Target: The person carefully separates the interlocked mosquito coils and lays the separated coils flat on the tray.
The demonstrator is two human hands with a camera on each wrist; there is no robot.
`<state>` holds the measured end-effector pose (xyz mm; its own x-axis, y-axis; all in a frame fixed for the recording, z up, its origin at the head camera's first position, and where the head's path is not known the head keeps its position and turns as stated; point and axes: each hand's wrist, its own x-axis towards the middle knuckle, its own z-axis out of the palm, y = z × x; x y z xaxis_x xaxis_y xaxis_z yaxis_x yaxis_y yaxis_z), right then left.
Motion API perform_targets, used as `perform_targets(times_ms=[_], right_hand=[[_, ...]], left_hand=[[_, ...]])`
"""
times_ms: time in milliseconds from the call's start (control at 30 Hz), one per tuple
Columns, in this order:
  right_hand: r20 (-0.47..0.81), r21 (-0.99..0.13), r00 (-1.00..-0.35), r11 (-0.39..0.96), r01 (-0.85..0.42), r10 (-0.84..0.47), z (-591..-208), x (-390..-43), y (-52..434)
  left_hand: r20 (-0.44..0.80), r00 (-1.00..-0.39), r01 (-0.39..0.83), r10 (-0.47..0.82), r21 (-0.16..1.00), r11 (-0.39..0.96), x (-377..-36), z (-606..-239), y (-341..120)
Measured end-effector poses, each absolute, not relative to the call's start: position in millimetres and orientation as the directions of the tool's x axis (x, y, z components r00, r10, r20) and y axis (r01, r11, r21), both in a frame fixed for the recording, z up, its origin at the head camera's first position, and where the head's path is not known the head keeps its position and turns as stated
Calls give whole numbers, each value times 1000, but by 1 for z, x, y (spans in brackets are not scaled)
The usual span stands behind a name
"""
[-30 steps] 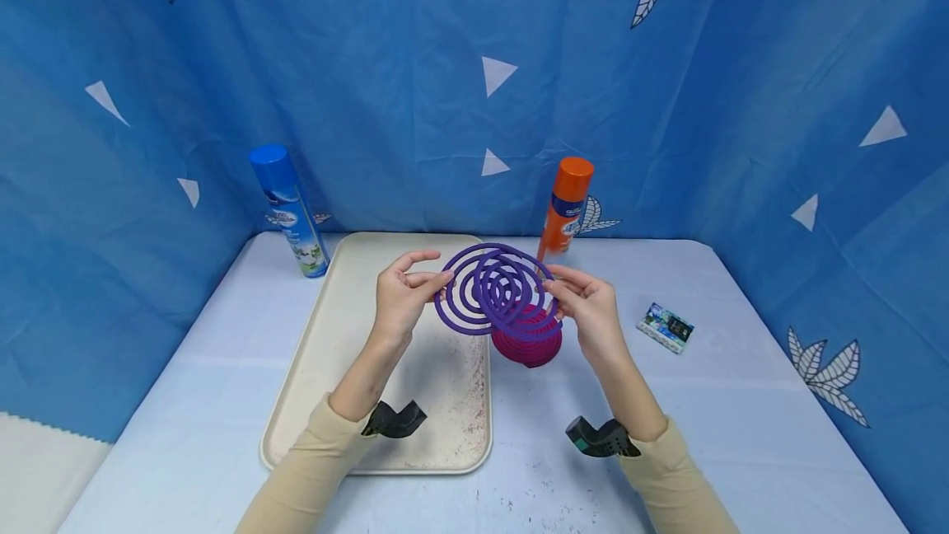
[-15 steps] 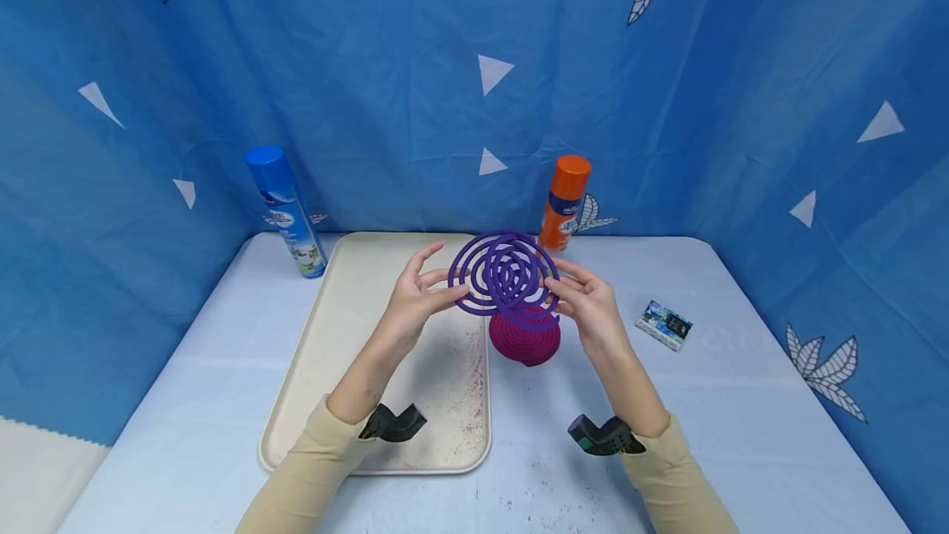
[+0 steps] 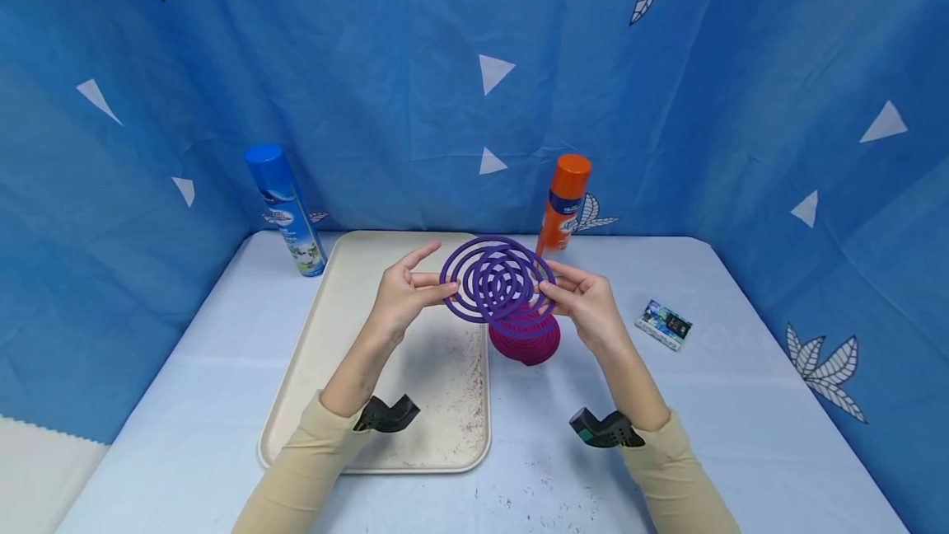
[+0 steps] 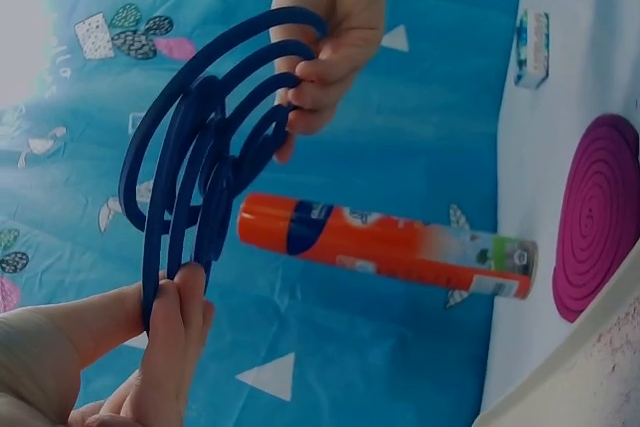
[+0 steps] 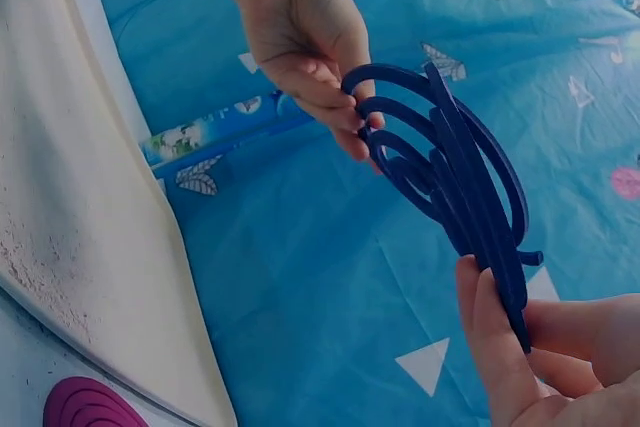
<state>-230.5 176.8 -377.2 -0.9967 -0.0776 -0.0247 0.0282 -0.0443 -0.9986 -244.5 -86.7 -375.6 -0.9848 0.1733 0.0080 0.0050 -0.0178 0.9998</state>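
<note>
both hands pinch the purple coil pair (image 3: 495, 280) at opposite rims, left hand (image 3: 400, 293) and right hand (image 3: 586, 309), held in the air above the magenta coil stack (image 3: 525, 338) beside the tray (image 3: 356, 336). the spirals look part-sprung; separating them likely wants slow, even easing with fingertips close to the interlock, since thin rings probably snap if twisted.

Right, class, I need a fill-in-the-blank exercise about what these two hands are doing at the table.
1. The left hand and right hand hold a ____ spiral coil.
2. A magenta coil stack rests beside the cream plastic ____.
3. The spray can behind the coils has an ____ cap.

Missing words: purple; tray; orange
</note>
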Motion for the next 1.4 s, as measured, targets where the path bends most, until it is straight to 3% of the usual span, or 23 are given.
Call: perform_targets(times_ms=[800,1033,1400], right_hand=[[-83,-988,-952,150,40,-294,-370,-233,202],[-68,-987,-972,157,33,-227,-371,-232,201],[-35,-996,-998,-74,39,-55,-368,-227,191]], left_hand=[[-24,-885,7,466,998,64,-249,-370,-102],[-4,-962,7,274,999,37,-249,-373,-98],[17,-999,21,-32,988,-153,-251,-379,-92]])
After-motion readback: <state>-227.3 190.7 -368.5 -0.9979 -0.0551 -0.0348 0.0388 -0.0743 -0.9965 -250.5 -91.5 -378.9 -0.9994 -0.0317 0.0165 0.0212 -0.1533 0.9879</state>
